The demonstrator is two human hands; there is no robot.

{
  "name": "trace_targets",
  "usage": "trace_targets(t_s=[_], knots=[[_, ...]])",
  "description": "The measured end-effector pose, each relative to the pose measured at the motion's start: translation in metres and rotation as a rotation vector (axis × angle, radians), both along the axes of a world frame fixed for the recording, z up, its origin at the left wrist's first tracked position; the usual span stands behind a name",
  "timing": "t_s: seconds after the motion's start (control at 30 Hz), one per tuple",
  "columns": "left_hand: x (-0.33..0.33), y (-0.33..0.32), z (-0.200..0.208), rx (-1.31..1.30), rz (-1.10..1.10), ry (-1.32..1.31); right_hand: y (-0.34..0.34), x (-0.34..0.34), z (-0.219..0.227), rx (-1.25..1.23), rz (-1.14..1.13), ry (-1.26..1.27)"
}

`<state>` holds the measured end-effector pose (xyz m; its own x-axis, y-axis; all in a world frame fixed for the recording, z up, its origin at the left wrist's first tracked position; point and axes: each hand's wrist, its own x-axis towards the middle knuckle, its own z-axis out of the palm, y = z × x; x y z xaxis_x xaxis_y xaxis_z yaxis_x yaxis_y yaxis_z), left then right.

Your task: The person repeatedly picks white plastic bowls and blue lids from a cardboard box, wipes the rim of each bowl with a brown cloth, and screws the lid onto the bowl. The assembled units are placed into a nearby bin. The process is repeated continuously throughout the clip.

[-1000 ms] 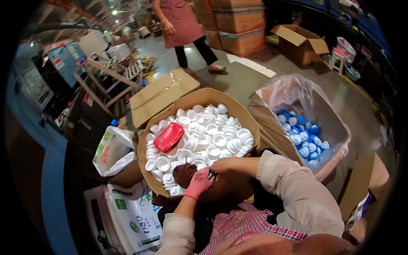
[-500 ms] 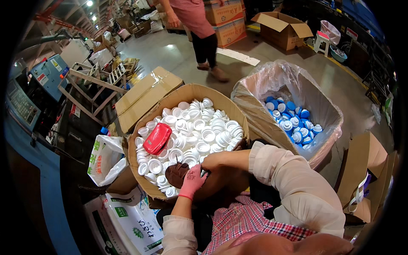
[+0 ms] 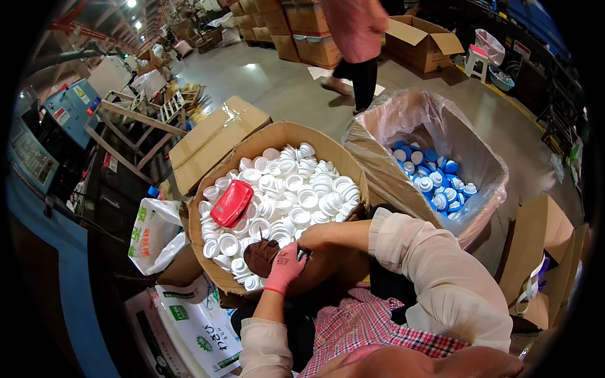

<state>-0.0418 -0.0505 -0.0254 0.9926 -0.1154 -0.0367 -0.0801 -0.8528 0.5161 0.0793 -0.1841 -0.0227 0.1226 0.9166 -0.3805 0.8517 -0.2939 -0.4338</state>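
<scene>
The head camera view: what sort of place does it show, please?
Probably a factory or workshop floor handling plastic parts: there are heaps of white plastic pieces and blue-and-white pieces in boxes, a button-covered control panel at the left, and stacked cartons behind.

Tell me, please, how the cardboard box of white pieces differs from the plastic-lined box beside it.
The box of white pieces has bare cardboard walls; the plastic-lined box has a clear liner over its rim. The first holds white pieces and a red case; the second holds blue-and-white pieces. The first looks filled nearer its rim than the second. Both are open-topped and hold many small pieces.
</scene>
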Motion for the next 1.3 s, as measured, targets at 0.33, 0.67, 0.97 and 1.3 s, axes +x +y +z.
trace_targets(t_s=[0.33,0.67,0.97,1.3], knots=[[0.003,0.004,-0.011,0.015,-0.039,-0.050,0.005,0.002,-0.013,0.006,0.002,0.019],[0.001,0.005,-0.010,0.029,-0.018,-0.036,-0.002,-0.010,0.037,-0.099,-0.066,0.053],[0.004,0.007,-0.017,0.033,-0.057,-0.052,-0.003,-0.003,0.006,-0.025,-0.040,0.035],[0.005,0.005,-0.003,0.001,-0.084,-0.025,-0.008,-0.001,0.006,-0.006,0.011,0.000]])
